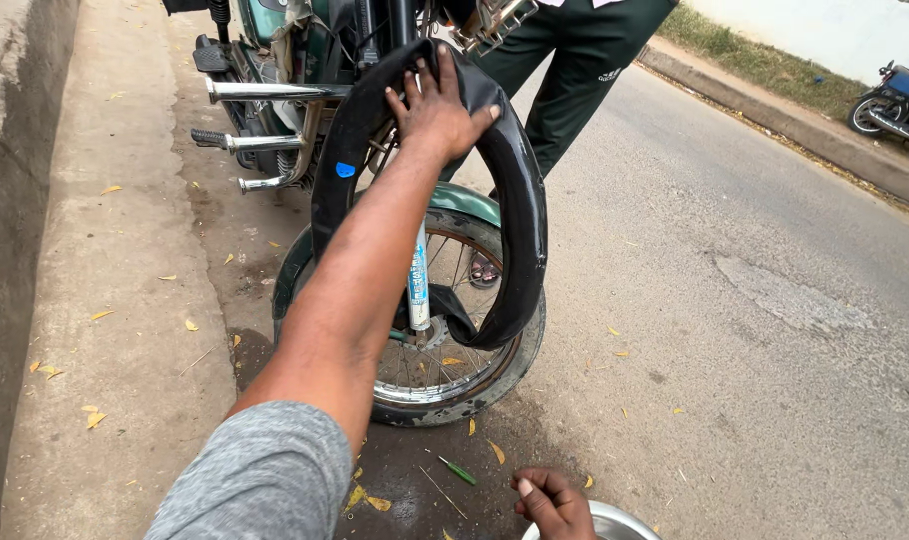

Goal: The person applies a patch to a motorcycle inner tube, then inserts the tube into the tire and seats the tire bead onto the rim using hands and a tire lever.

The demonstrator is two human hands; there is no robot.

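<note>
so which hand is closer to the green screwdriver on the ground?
Right. The right hand sits low by the metal bowl, just right of the green screwdriver. The left hand is far up, pressed on the black inner tube.

A person in dark green trousers (585,70) stands behind, a parked motorcycle (895,105) by the far kerb (775,115).

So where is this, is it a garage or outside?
Outside, most likely a roadside repair spot. There is a paved road with a concrete kerb, a motorcycle wheel on the ground, and the left hand rests on a black inner tube. The right hand is by a metal bowl.
</note>
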